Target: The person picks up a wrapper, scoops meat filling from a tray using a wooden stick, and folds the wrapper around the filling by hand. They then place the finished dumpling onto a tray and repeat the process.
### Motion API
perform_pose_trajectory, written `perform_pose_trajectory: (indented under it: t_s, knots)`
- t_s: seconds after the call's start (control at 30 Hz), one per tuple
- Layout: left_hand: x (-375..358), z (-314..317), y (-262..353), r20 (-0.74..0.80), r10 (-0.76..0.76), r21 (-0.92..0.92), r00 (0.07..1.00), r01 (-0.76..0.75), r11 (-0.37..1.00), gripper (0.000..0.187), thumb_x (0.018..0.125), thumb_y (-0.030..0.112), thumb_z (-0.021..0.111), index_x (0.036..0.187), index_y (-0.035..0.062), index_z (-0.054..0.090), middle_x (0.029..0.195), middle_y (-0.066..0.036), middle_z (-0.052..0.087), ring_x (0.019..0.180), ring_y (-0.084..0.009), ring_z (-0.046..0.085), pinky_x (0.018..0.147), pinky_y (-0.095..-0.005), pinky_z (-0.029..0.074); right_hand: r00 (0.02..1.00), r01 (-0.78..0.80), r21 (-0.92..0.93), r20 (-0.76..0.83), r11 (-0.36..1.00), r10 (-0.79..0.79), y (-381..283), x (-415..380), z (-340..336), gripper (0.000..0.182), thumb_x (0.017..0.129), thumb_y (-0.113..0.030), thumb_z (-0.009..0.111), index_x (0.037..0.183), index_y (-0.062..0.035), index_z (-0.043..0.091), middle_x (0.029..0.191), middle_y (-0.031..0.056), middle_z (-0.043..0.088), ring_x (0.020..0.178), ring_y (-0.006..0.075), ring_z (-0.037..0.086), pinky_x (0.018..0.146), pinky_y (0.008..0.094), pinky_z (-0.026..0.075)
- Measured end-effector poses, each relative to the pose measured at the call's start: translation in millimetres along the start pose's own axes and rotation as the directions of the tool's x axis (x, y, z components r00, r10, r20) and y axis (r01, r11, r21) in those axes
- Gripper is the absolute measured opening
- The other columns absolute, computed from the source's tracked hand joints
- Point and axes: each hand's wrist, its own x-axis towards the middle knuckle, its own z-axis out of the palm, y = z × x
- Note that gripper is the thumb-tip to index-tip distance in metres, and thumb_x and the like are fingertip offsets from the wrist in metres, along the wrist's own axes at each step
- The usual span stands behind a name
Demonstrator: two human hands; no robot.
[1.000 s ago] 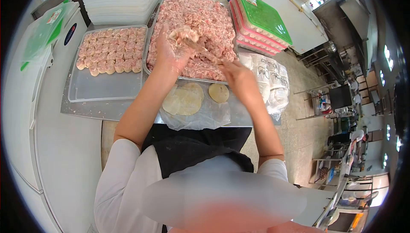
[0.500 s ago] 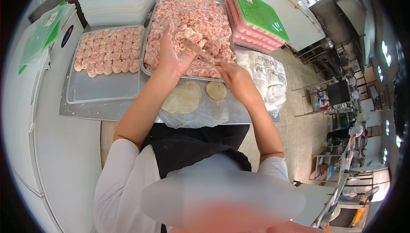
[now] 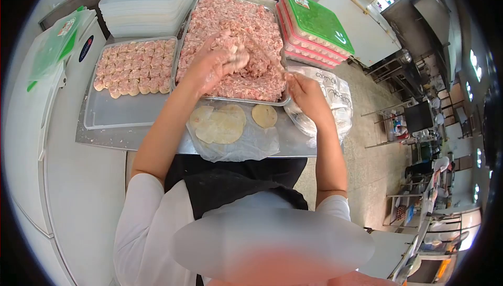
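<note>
My left hand (image 3: 205,67) is over the tray of minced meat (image 3: 225,11), its fingers curled round a pale, meat-filled dumpling wrapper (image 3: 230,45). Motion blurs the fingertips and the wrapper. At the tray's right edge, my right hand (image 3: 308,96) grips the handle end of a thin flat spatula (image 3: 270,58), whose blade reaches over a hollow in the meat. Round wrappers (image 3: 225,123) lie on a plastic sheet at the table's near edge, with one single round wrapper (image 3: 264,116) to their right.
Left of the meat, a clear tray (image 3: 126,112) holds rows of open-topped dumplings (image 3: 135,66). White plastic trays (image 3: 149,8) are stacked behind it. Pink containers with a green lid (image 3: 319,21) stand back right, above a bag of white packets (image 3: 332,95). A white appliance (image 3: 84,181) stands left.
My left fingers have closed round the wrapper, which lay spread in the palm before. The spatula has pulled away from it, and my right hand has shifted right.
</note>
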Motion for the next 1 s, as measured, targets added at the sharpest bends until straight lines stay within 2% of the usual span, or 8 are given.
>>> perform_pose_trajectory:
  t_s: [0.03, 0.1, 0.13, 0.2, 0.3, 0.43, 0.7, 1.0]
  knots:
    - [-0.7, -4.5, 1.9, 0.002, -0.003, 0.0, 1.0, 0.003, 1.0, 0.057, 0.085, 0.01, 0.063, 0.137, 0.0079, 0.039, 0.128, -0.015, 0.049, 0.111, -0.0283, 0.055, 0.098, -0.0459, 0.046, 0.951, -0.273, 0.084, 0.17, 0.958, 0.256, -3.1, -3.2, -1.2, 0.036, 0.099, -0.03, 0.05, 0.08, -0.0004, 0.061, 0.058, 0.001, 0.052, 0.051, 0.0092, 0.05, 0.047, 0.0269, 0.038]
    - [-2.7, -9.2, 8.0, 0.051, 0.017, 0.646, 0.999, -0.046, 0.762, 0.068, 0.079, 0.006, 0.07, 0.138, 0.0101, 0.038, 0.131, -0.012, 0.049, 0.109, -0.0202, 0.057, 0.096, -0.0386, 0.047, 0.938, -0.31, 0.153, 0.213, 0.938, 0.275, -17.1, -7.5, -1.6, 0.037, 0.099, -0.031, 0.051, 0.076, -0.0026, 0.06, 0.057, -0.0013, 0.048, 0.049, 0.0066, 0.044, 0.045, 0.0254, 0.035]
    - [-3.3, -8.5, 10.8, 0.049, 0.02, 0.645, 0.999, -0.047, 0.763, 0.068, 0.079, 0.006, 0.07, 0.138, 0.0101, 0.038, 0.131, -0.012, 0.049, 0.109, -0.0202, 0.057, 0.096, -0.0386, 0.047, 0.922, -0.347, 0.222, 0.257, 0.911, 0.289, -23.0, -9.0, -1.4, 0.038, 0.098, -0.032, 0.052, 0.072, -0.0047, 0.058, 0.055, -0.0036, 0.045, 0.047, 0.004, 0.039, 0.043, 0.0238, 0.032]
    - [-4.2, -5.4, 17.6, 0.421, 0.321, 0.814, 0.849, -0.509, 0.28, 0.053, 0.075, 0.015, 0.075, 0.123, 0.0093, 0.056, 0.118, -0.01, 0.061, 0.096, -0.0166, 0.063, 0.087, -0.0336, 0.05, 0.936, -0.295, 0.187, 0.256, 0.937, 0.244, -26.3, -11.4, -2.6, 0.036, 0.098, -0.031, 0.053, 0.077, -0.0026, 0.061, 0.057, -0.0028, 0.047, 0.047, 0.0041, 0.04, 0.044, 0.0238, 0.033]
    - [-3.7, -1.3, 29.6, 0.345, -0.048, 0.841, 0.937, -0.286, 0.459, 0.036, 0.073, 0.019, 0.077, 0.106, 0.0071, 0.066, 0.104, -0.003, 0.068, 0.095, -0.0168, 0.063, 0.086, -0.0344, 0.049, 0.976, -0.11, 0.146, 0.203, 0.983, 0.079, -25.8, -15.8, 13.1, 0.03, 0.096, -0.028, 0.057, 0.092, 0.0, 0.066, 0.062, 0.0003, 0.053, 0.05, 0.006, 0.044, 0.046, 0.0251, 0.037]
    - [-9.5, -3.2, 31.6, 0.381, -0.119, 0.897, 0.917, -0.335, 0.289, 0.028, 0.074, 0.01, 0.074, 0.1, 0.0056, 0.066, 0.096, -0.002, 0.068, 0.095, -0.0144, 0.06, 0.088, -0.0318, 0.046, 0.952, 0.256, 0.068, 0.154, 0.964, -0.263, 17.4, -10.8, 37.1, 0.029, 0.093, -0.023, 0.062, 0.115, -0.0039, 0.065, 0.075, 0.0079, 0.065, 0.06, 0.0122, 0.055, 0.055, 0.0311, 0.046]
    - [-4.8, -25.4, -6.6, -0.053, 0.102, 0.97, 0.993, 0.027, 0.24, 0.068, 0.067, 0.037, 0.08, 0.116, -0.0058, 0.06, 0.109, -0.023, 0.064, 0.104, -0.0306, 0.061, 0.092, -0.0369, 0.045, 0.973, 0.14, -0.392, -0.117, 0.909, -0.201, -21.7, -24.5, 27.0, 0.022, 0.089, -0.017, 0.061, 0.106, -0.0044, 0.065, 0.081, 0.0169, 0.062, 0.072, 0.0381, 0.061, 0.062, 0.0442, 0.049]
    - [-21.5, -13.8, 23.3, 0.265, 0.025, 0.938, 0.964, -0.264, 0.223, 0.075, 0.072, 0.028, 0.077, 0.133, 0.0011, 0.043, 0.133, -0.017, 0.051, 0.119, -0.025, 0.052, 0.101, -0.0358, 0.039, 0.99, -0.062, -0.459, 0.083, 0.886, 0.112, 24.6, -34.3, -6.6, 0.03, 0.091, -0.026, 0.057, 0.107, -0.0027, 0.067, 0.091, 0.0218, 0.067, 0.084, 0.0363, 0.065, 0.073, 0.0412, 0.051]
